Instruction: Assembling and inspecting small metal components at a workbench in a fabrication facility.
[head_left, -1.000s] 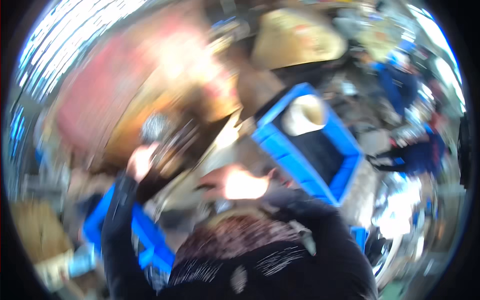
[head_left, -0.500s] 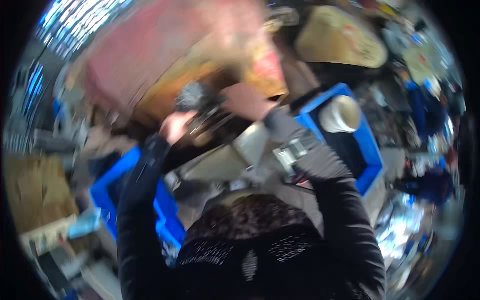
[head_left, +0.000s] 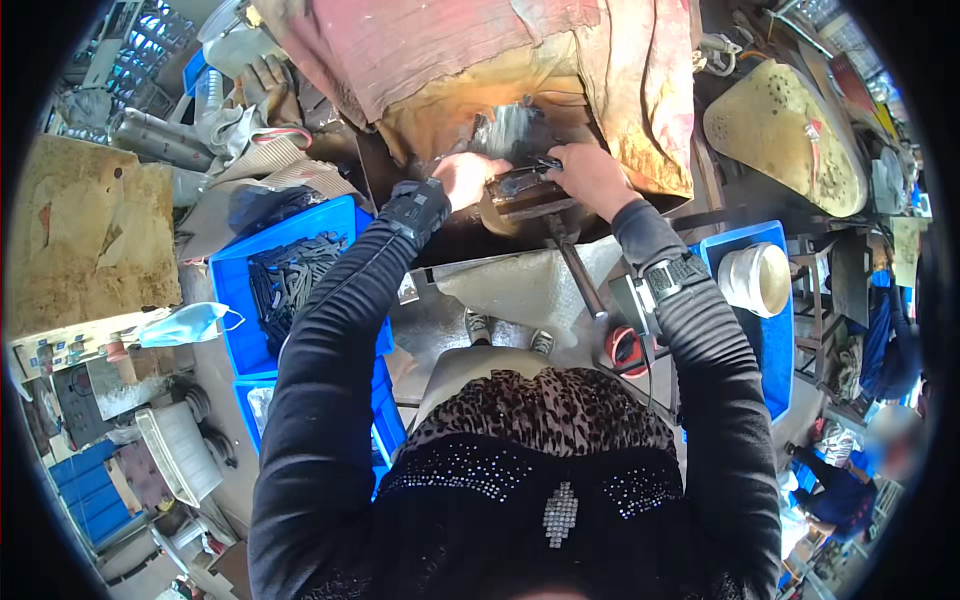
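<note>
At the mouth of a cloth-draped machine, both my hands work close together. My left hand [head_left: 468,180] is closed at the left end of a small dark metal piece [head_left: 522,182]. Its right end is pinched between the thumb and fingers of my right hand [head_left: 592,178]. The piece lies roughly level, just in front of a greyish, blurred wheel-like part [head_left: 508,130] under the cloth hood [head_left: 480,60]. Whether the two touch, I cannot tell. Beneath the hands is a metal rest [head_left: 535,210], with a rod [head_left: 578,268] slanting down from it.
A blue bin [head_left: 228,290] full of dark metal strips stands left of my left forearm. On the right, another blue bin [head_left: 785,350] carries a white bucket [head_left: 752,280]. Work gloves [head_left: 268,90] lie at the back left. A person [head_left: 840,495] is at the far right.
The view has swung and sharpened from a blur, so the machine and bins sit differently in the picture. Both hands remain together in front of the hood.
</note>
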